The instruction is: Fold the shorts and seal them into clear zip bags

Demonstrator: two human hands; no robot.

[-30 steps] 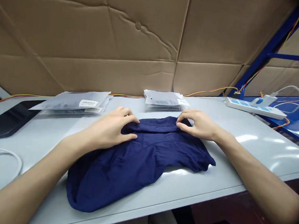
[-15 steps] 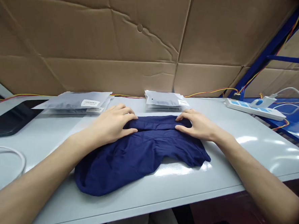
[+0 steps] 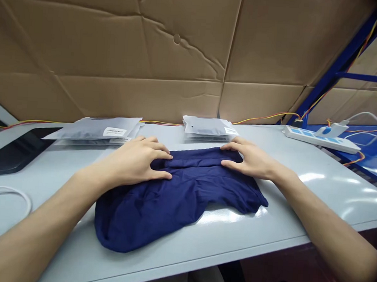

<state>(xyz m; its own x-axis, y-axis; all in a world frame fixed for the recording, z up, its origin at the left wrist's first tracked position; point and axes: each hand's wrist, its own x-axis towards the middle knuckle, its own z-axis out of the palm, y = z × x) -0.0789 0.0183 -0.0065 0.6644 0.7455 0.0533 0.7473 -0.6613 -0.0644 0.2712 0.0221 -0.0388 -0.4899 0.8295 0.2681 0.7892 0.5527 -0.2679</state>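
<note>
While brown cardboard (image 3: 180, 59) is backing the glossy pale counter (image 3: 227, 241), we're resting left hand (image 3: 139, 160) and right hand (image 3: 253, 160) loosely, thumbs spread from fingers, on navy fabric (image 3: 172, 204) lying mid-counter; bagged packets (image 3: 93, 129) are sitting behind, power strip (image 3: 322, 140) right, by a blue frame (image 3: 342, 52).

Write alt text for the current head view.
Bare left hand and bare right hand touch wrinkled navy-blue fabric spread across a glossy pale-grey table. Behind it lie stacks of flat translucent plastic packets; a white power strip sits at right.
</note>
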